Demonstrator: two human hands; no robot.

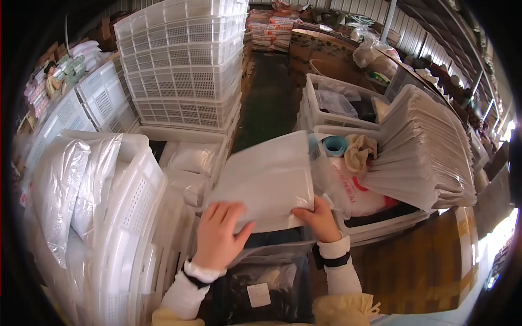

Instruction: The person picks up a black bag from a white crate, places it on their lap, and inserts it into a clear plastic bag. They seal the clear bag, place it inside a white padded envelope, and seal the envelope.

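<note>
A flat white translucent plastic bag [266, 179] is tilted up in front of me. My right hand [321, 217] grips its lower right corner, the thumb lying on the near face. At the lower left edge of this bag is my left hand [220, 233], fingers apart and slightly blurred, overlapping the bag in this view. Below both hands, a clear bag [266, 293] with dark contents carries a white label [259, 295]. To the right, a thick fanned stack of white plastic bags [418, 146] leans over a crate.
White crates [182, 65] are piled high at the back left. Filled silvery bags [62, 190] overhang a crate at left. A crate [380, 220] at right holds a blue tape roll [334, 145] and a tan cloth [360, 149]. A person [53, 80] is far left.
</note>
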